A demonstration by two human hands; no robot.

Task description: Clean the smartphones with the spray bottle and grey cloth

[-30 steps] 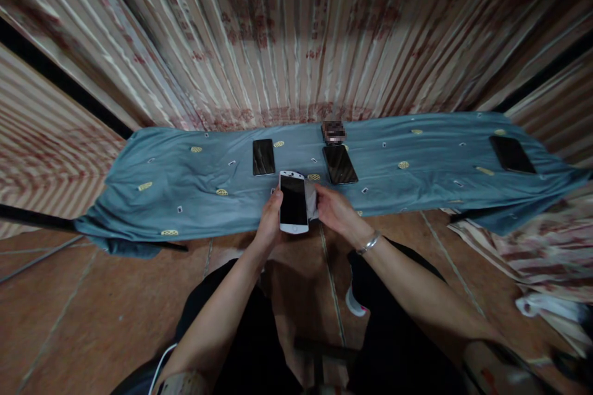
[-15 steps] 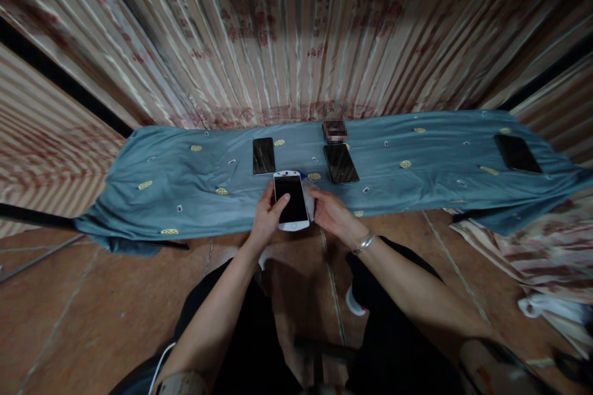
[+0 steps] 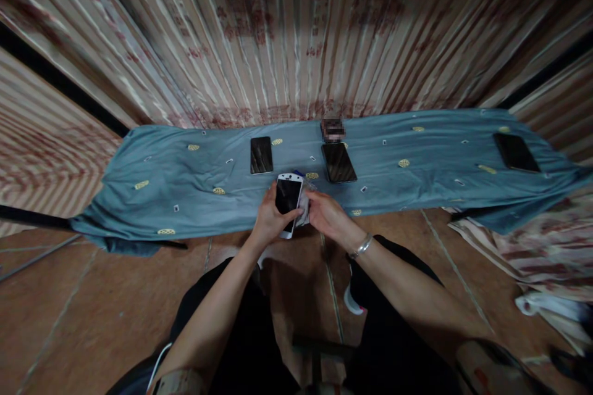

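My left hand (image 3: pixel 269 222) grips a white phone (image 3: pixel 288 196) with a dark screen, thumb across its lower face, holding it tilted just above the near edge of a blue-grey cloth (image 3: pixel 185 179). My right hand (image 3: pixel 324 215), a bracelet on its wrist, closes on a pale wad of cloth or tissue (image 3: pixel 304 210) pressed against the phone's right side. Both hands meet at the phone.
Three dark phones lie flat on the cloth: one (image 3: pixel 261 155) beyond my left hand, one (image 3: pixel 338 162) beyond my right, one (image 3: pixel 516 152) far right. A small blurred object (image 3: pixel 332 128) sits behind the middle phone. Striped curtains hang behind; tiled floor lies below.
The white phone has tipped from flat and upright to a slant, and my left thumb has slid over its screen. My right hand has moved in closer against the phone's side.
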